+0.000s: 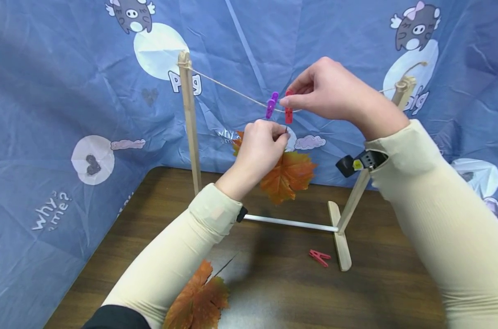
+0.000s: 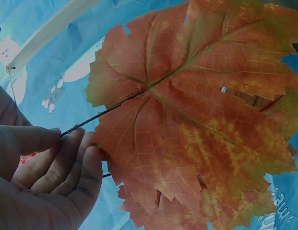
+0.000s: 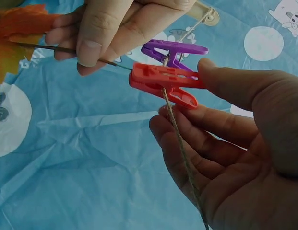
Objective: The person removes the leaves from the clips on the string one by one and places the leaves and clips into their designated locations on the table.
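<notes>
My left hand (image 1: pixel 260 147) pinches the dark stem (image 2: pixel 103 113) of an orange-red artificial maple leaf (image 1: pixel 289 176), which hangs below the fingers. Part of another orange leaf (image 1: pixel 237 142) shows behind that hand. With thumb and fingers at its handles, my right hand (image 1: pixel 333 93) holds a red clothespin (image 3: pixel 156 79) on the twine (image 3: pixel 181 143). The stem's tip reaches the clothespin's jaw end in the right wrist view. Just left of it in the head view, a purple clothespin (image 1: pixel 271 106) sits on the same twine.
The twine runs between two wooden posts (image 1: pixel 190 123), joined low down by a white rod (image 1: pixel 290 222). On the brown table (image 1: pixel 273 292) lie a spare red clothespin (image 1: pixel 320 257) and another maple leaf (image 1: pixel 201 297), partly under my left sleeve. Blue printed cloth (image 1: pixel 88 82) hangs behind.
</notes>
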A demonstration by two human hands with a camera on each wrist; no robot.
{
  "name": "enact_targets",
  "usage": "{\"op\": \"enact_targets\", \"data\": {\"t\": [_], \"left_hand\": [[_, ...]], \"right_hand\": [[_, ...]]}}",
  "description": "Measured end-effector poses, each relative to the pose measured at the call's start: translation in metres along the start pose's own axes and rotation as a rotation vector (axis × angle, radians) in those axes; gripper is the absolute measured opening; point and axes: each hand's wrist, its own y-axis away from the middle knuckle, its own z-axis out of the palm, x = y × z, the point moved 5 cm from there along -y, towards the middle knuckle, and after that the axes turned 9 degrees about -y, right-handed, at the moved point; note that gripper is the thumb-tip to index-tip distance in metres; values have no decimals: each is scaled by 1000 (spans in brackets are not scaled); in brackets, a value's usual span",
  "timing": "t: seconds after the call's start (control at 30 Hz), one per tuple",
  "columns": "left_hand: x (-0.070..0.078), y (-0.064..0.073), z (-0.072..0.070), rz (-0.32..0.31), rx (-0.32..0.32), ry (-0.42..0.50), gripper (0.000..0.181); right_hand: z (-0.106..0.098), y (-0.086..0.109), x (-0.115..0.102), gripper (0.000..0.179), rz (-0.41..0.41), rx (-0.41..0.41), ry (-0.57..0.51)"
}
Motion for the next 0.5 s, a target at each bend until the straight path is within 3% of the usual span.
{"op": "enact_targets", "data": {"t": [0.5], "left_hand": [[1, 1, -4, 0, 0, -2, 16]], "right_hand": [[-4, 3, -6, 25, -82, 135, 67]]}}
